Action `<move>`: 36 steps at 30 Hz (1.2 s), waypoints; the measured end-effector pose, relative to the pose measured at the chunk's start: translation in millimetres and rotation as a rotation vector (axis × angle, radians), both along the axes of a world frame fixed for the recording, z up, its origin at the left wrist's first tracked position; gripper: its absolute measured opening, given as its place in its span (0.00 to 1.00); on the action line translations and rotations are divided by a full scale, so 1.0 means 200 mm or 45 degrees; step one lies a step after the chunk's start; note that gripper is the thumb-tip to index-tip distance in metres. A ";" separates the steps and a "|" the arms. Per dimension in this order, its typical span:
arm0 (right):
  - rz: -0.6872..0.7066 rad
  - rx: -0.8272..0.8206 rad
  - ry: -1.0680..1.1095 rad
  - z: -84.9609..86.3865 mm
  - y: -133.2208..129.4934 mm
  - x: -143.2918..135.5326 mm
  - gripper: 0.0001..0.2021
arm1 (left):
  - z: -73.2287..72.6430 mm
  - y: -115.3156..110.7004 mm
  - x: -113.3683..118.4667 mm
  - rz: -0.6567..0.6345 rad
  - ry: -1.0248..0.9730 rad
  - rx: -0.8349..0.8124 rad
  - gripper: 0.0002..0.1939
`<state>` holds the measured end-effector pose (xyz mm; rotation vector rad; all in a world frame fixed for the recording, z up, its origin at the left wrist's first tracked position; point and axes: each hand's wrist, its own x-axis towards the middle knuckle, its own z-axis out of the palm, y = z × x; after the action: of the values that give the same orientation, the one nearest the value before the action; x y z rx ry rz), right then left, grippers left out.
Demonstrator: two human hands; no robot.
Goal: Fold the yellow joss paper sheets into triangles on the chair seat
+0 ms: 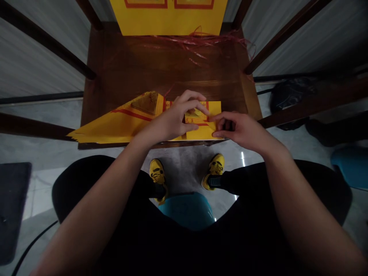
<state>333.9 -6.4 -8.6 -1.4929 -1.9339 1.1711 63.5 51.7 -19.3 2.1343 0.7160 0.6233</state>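
A yellow paper sheet [201,133] with red print and a gold patch lies at the front edge of the wooden table. Over it, my left hand [178,115] is open, its fingers spread and its thumb low on the paper. My right hand [240,128] is closed, thumb and curled fingers pinching the sheet's right side, where a small crease shows. To the left rests a fanned stack of folded yellow paper [126,124] with red bands, partly behind my left hand and forearm.
A large yellow stack [172,23] with red frames stands at the back of the wooden table [123,65]. Loose red plastic string [198,42] lies before it. Dark wooden bars flank both sides. A blue stool [186,209] is beneath me; a black bag [290,99] sits at right.
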 end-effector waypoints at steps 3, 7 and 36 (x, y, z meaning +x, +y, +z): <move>0.009 -0.007 -0.008 0.01 0.00 -0.01 0.19 | 0.01 -0.01 0.00 -0.080 -0.017 -0.072 0.16; 0.012 0.015 -0.028 0.00 0.00 0.00 0.20 | 0.01 -0.02 0.00 -0.083 -0.010 -0.121 0.18; -0.067 0.160 -0.128 -0.05 -0.06 0.00 0.44 | 0.03 -0.11 0.04 0.119 0.367 0.161 0.20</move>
<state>333.2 -18.2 -19.6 -1.5526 -1.9818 0.9504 71.6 30.7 -13.0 2.3462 0.9596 0.4215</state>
